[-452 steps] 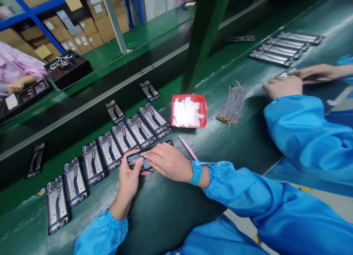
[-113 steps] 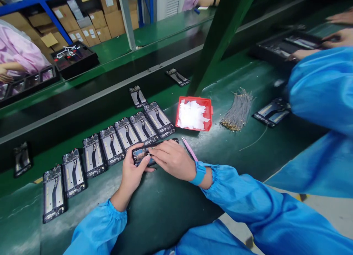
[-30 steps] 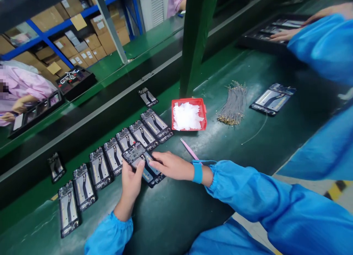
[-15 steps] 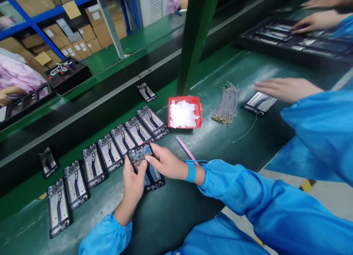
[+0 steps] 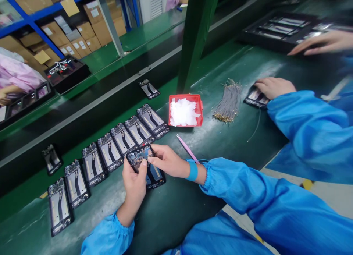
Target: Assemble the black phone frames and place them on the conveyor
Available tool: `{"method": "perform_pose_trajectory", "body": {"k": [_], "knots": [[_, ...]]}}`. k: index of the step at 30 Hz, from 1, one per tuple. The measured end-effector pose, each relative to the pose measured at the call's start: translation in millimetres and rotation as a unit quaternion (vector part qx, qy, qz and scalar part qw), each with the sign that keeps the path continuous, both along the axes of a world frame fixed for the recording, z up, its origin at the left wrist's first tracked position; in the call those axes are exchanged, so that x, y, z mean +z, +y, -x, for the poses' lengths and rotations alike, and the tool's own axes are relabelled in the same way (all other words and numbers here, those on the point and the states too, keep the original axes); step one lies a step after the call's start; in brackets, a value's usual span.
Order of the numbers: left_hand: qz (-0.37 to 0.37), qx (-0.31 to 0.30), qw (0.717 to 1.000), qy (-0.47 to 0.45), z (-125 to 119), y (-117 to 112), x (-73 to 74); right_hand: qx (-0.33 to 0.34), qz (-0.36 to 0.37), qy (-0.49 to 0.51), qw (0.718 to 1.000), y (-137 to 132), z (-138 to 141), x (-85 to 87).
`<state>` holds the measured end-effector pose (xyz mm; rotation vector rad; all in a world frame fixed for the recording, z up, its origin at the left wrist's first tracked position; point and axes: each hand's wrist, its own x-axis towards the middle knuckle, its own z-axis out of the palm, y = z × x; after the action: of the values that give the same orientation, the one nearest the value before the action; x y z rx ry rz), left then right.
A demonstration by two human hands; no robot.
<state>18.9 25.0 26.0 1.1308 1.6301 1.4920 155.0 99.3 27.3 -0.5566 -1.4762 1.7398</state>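
Note:
An open phone frame [image 5: 150, 172] lies on the green mat [image 5: 176, 207] in front of me, its long side pointing away. My left hand [image 5: 134, 181] grips its near left edge, thumb pressed on the upper board. My right hand [image 5: 168, 161] holds the frame's top right, with the fingertips pinched on its upper end. A blue band [image 5: 192, 170] is on my right wrist. Pink tweezers [image 5: 186, 148] lie just beyond that hand.
Several more phone frames [image 5: 110, 152] lie in a row to the left. A red tray [image 5: 185, 111] of white pieces and a bundle of thin cables [image 5: 228, 102] sit further right. A co-worker's hand [image 5: 273, 86] rests on another frame. A green post [image 5: 197, 38] stands behind.
My hands have stayed on the frame with only slight shifts of the fingers. The co-worker's hand at the right drew in over the frame there.

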Motion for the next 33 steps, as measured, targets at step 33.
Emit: {"method": "perform_pose_trajectory", "body": {"k": [33], "knots": [[0.159,0.107,0.979,0.075,150,143,31.0,-0.103,-0.227,-0.206,0.946,24,2,-28.9]]}}
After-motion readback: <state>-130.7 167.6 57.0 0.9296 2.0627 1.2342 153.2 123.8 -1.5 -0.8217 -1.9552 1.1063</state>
